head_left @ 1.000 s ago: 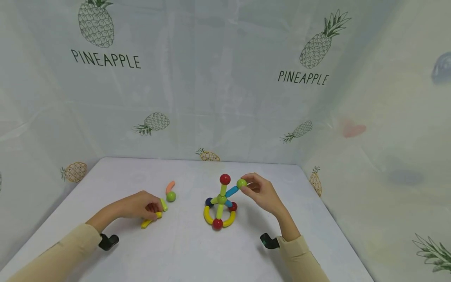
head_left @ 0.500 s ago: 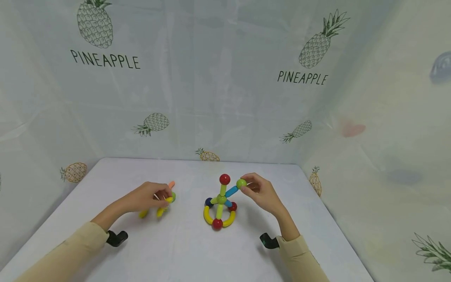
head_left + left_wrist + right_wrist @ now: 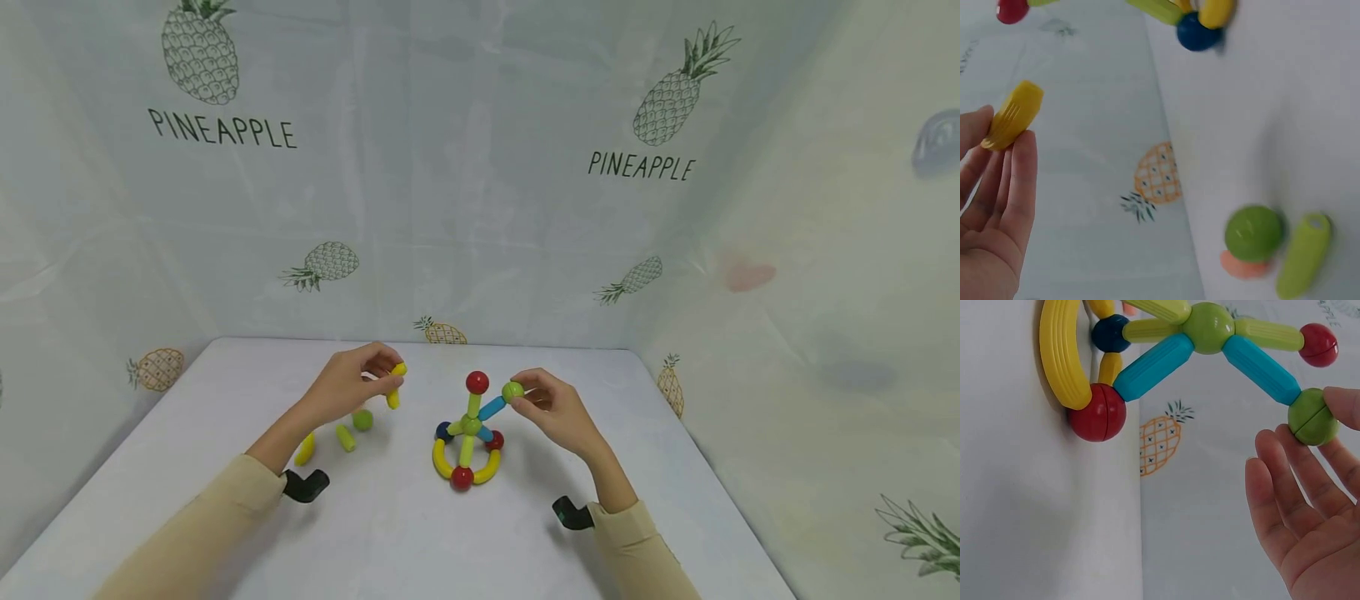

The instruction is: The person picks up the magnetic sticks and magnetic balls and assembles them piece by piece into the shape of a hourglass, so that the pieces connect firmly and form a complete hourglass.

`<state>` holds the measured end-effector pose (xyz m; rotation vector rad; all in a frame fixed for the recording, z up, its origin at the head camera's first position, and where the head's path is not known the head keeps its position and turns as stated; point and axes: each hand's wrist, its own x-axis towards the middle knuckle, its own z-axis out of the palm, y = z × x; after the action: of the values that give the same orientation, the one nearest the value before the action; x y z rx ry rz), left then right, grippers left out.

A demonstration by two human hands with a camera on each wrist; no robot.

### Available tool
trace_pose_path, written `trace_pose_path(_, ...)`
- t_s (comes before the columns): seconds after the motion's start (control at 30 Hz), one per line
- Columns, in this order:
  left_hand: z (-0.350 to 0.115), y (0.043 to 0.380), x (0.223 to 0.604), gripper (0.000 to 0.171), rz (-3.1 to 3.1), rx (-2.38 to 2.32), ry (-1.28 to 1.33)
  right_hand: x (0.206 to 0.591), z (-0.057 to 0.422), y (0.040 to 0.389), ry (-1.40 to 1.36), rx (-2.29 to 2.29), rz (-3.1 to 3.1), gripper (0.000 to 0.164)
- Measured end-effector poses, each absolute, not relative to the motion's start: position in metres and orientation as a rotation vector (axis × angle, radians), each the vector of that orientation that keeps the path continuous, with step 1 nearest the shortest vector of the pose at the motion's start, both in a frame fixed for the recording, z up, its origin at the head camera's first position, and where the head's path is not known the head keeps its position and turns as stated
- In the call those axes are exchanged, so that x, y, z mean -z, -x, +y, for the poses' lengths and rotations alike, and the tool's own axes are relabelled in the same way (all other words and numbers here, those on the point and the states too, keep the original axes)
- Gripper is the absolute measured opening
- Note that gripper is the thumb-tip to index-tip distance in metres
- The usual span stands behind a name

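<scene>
**Left hand pinching a yellow piece above the table, right hand steadying the toy frame**

The left hand (image 3: 348, 385) is clamping the yellow piece (image 3: 1016, 115) between thumb and fingertips. Over the last second it is lifting this piece from among the loose parts at left and carrying it right and toward the far side. The right hand (image 3: 551, 406) is staying where it was, pinching the green end ball (image 3: 1313, 417) at the tip of a blue stick (image 3: 1262, 369). In judgement, the change is bringing a new part nearer the toy frame (image 3: 470, 425), while the other hand is probably keeping that frame steady; nothing is being joined yet.

The yellow piece is sitting at the right-hand end of the left grip, roughly upright, its lower end projecting below the thumb. It is hanging left of the frame, well apart from it. On the table (image 3: 420, 533), a second yellow piece (image 3: 304, 448), a green stick (image 3: 346, 438) and a loose green ball (image 3: 363, 419) are lying at left; an orange piece (image 3: 1244, 265) is showing beside that ball only in the left wrist view.
</scene>
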<state>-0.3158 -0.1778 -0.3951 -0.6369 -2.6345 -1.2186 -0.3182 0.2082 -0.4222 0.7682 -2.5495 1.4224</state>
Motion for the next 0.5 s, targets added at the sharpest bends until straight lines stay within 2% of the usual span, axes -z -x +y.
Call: trace_pose_path(0.5,-0.114,0.335,0.362,0.032,-2.476,1.338,0.577,0.422,0.206,0.319,-0.77,-1.394,-2.559,0.031)
